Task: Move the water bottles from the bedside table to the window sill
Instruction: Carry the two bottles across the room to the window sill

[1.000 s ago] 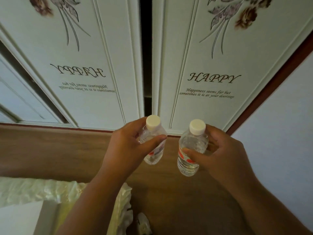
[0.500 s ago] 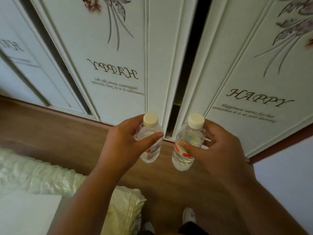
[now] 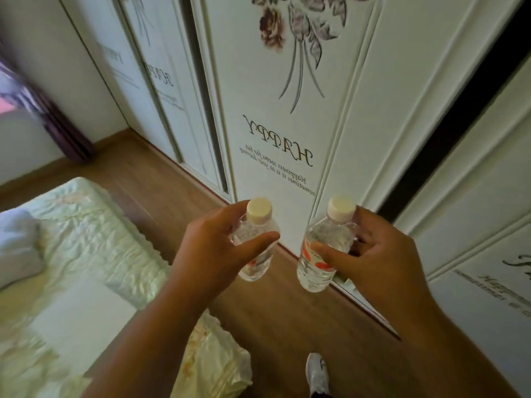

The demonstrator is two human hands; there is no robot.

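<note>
A: Hands first. State and load?

B: Left hand (image 3: 212, 248) grasps the left water bottle (image 3: 256, 248): thumb across the near side of the clear body, fingers curled round the far side. Right hand (image 3: 379, 259) grasps the right water bottle (image 3: 321, 254) in the same manner, thumb lying across the red-and-white label. Both bottles are carried in the air, near upright, white caps uppermost, side by side but not touching.

A: Position relative to the wardrobe?

B: Both bottles are held just in front of the white wardrobe (image 3: 287, 96), over the wooden floor (image 3: 287, 317). The right bottle is nearer the wardrobe's base edge; the left bottle is further out over the floor.

A: Below the hands?

B: A white shoe (image 3: 317, 372) stands on the floor, close to the wardrobe base.

A: On the side away from the wardrobe?

B: A bed (image 3: 71, 254) with crumpled pale yellow-green bedding, separated from the wardrobe by the strip of floor. A white pillow (image 3: 17, 248) lies on it.

A: Wardrobe detail?

B: Sliding panels carry a printed flower and the word "HAPPY" in mirrored script. A dark gap shows between two panels, to the right of the flower panel.

A: Furthest point?

B: Beyond the far end of the wardrobe, a dark purple curtain (image 3: 57, 122) hangs down to the floor against a pale wall. That area is blurred.
</note>
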